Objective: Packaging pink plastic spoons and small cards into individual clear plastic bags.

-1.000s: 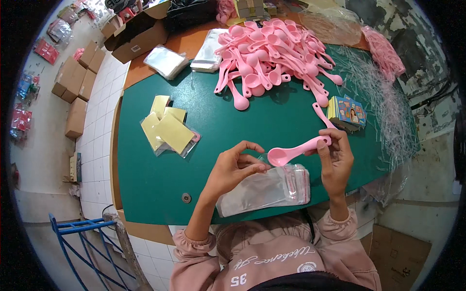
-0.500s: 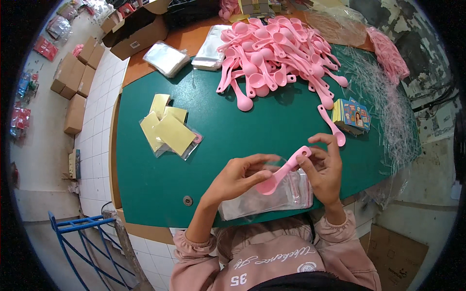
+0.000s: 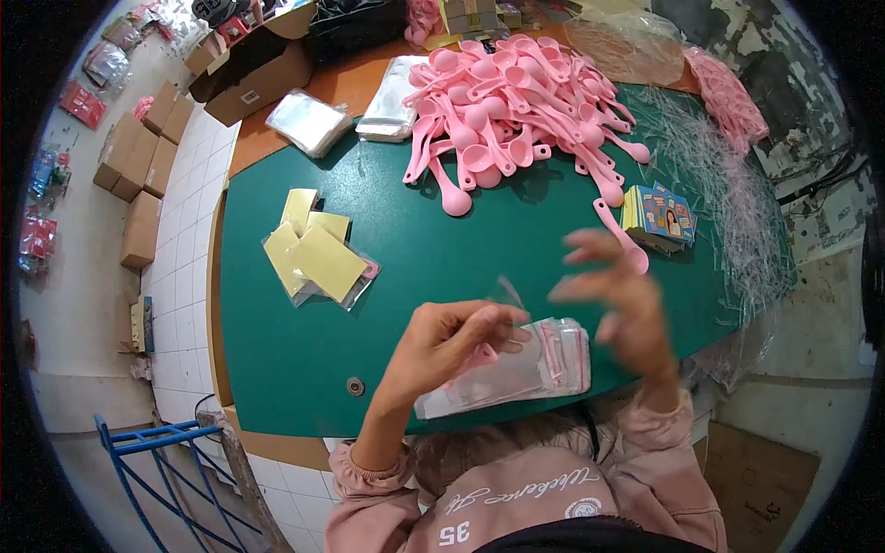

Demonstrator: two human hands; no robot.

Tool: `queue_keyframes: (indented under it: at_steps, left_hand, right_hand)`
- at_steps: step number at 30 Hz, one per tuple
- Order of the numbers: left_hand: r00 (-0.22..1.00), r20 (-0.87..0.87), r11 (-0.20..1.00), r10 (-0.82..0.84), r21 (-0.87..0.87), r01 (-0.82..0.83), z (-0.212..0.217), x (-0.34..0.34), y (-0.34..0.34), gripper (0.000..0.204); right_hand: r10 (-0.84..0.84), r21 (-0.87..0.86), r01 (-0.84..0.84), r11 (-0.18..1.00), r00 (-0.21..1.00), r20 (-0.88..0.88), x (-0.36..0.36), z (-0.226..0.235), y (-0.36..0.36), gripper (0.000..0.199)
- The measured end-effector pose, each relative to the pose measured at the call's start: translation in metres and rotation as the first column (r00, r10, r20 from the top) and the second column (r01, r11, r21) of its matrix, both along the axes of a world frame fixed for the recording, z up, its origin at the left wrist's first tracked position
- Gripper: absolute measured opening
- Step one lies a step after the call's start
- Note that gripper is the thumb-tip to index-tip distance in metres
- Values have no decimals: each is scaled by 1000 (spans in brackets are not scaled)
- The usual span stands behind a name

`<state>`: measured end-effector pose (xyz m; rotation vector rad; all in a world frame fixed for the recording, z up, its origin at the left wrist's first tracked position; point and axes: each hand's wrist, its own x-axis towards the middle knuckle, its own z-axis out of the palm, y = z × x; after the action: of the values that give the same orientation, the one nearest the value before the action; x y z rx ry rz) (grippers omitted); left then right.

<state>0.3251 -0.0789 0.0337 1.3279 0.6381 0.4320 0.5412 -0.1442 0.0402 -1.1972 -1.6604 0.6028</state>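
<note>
My left hand is closed on a small clear plastic bag, its upper edge standing up past the fingers. A pink spoon shows just below that hand, apparently inside the bag and partly hidden by the fingers. Under it lies a stack of clear bags at the table's near edge. My right hand, blurred by motion, has its fingers spread and holds nothing. Just beyond it are a loose pink spoon and a stack of colourful printed cards.
A large heap of pink spoons covers the table's far middle. Packed bags with yellow cards lie at left. Two stacks of clear bags sit near an open carton. Tangled clear plastic strands spread along the right.
The pink spoon has gone from between both hands to under my left hand, apparently into the bag. My right hand has let go of it and opened, moving slightly right.
</note>
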Motion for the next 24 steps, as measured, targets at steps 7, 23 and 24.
queue_keyframes:
  at_steps: [7, 23, 24]
  left_hand:
    - [999, 15, 999, 48, -16, -48, -5, -5, 4, 38]
    - [999, -41, 1000, 26, 10, -26, -8, 1, 0, 28]
    - [998, -43, 999, 46, 1, -46, -8, 2, -1, 28]
  right_hand:
    - [-671, -107, 873, 476, 440, 597, 140, -34, 8, 25]
    - [-373, -270, 290, 918, 863, -342, -2, 27, -11, 11]
    - [-372, -268, 289, 919, 863, -343, -3, 28, -14, 11]
